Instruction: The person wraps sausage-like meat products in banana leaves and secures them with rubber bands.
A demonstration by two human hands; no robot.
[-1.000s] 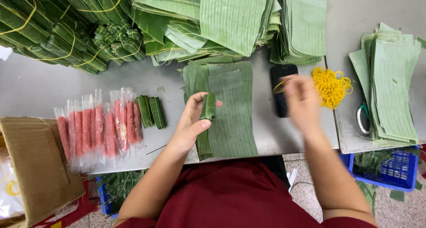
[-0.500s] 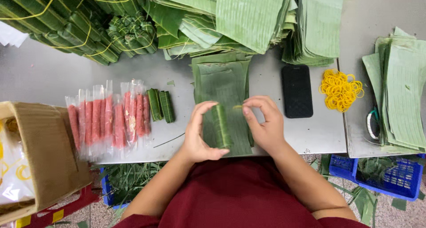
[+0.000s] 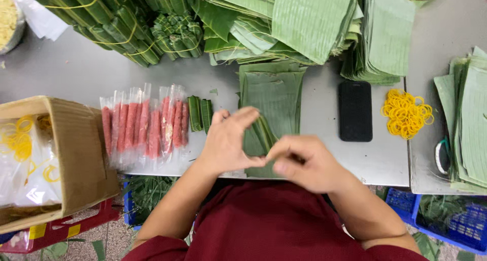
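My left hand (image 3: 228, 141) and my right hand (image 3: 304, 162) meet over a small leaf-wrapped roll (image 3: 259, 137) at the table's front edge, both gripping it; my fingers hide much of it. The roll lies on a stack of flat green banana leaf pieces (image 3: 274, 96). To the left, two finished green rolls (image 3: 201, 113) lie side by side next to several pink sausages in clear plastic sleeves (image 3: 144, 125). A pile of yellow rubber bands (image 3: 406, 113) sits to the right of a black phone (image 3: 355, 110).
Tied bundles of wrapped rolls (image 3: 116, 22) and heaps of cut leaves (image 3: 304, 22) fill the back of the grey table (image 3: 71, 73). A cardboard box (image 3: 71, 154) with bagged rubber bands stands at the left. More leaf strips (image 3: 466, 119) lie at the right; blue crates (image 3: 456, 220) sit below.
My right hand came back from the rubber bands to the roll. Both hands lowered the roll onto the leaf stack and now close together around it near the table edge.
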